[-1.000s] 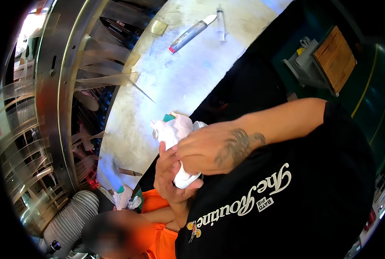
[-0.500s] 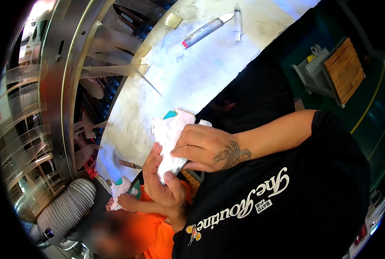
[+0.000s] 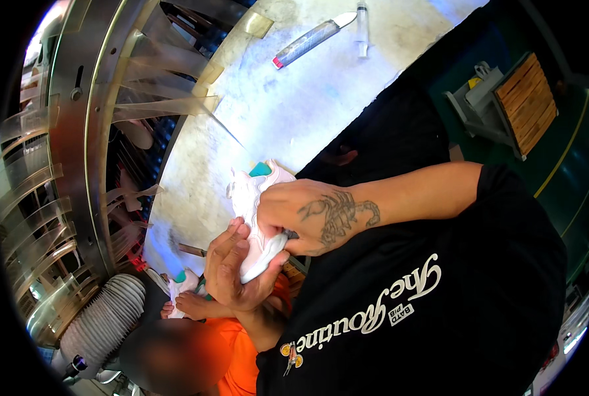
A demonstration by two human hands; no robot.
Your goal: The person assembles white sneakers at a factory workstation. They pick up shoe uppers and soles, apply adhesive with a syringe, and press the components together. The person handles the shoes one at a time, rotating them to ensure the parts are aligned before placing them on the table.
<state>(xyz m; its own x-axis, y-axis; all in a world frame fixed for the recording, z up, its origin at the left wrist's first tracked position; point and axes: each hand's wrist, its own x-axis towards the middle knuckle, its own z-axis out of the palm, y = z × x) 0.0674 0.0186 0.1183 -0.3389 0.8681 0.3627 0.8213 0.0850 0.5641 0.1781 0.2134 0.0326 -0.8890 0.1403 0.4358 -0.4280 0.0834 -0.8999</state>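
Observation:
A pale pink and white sneaker (image 3: 245,195) with a teal lining is held in front of my body, over the near edge of the table. My left hand (image 3: 232,264) grips its toe end from below, fingers along one side and thumb on the other by the white sole. Across the shoe's side lies my right hand (image 3: 308,214), tattooed on the back, its fingers bent against the upper and sole. Its fingertips are mostly hidden; a small grey patch shows beside them, too unclear to name.
On the pale worktable (image 3: 294,99) lie a grey-handled knife (image 3: 311,43) and a clear syringe (image 3: 362,33). Clear strips (image 3: 169,109) hang at the left. A co-worker in orange (image 3: 242,356) holds a similar shoe (image 3: 184,284). A ribbed hose (image 3: 103,317) and a wooden-topped stool (image 3: 525,102) stand nearby.
My right hand has slid a little left over the shoe and rolled, so its back shows more and its fingers less. The left hand's thumb has shifted along the sole.

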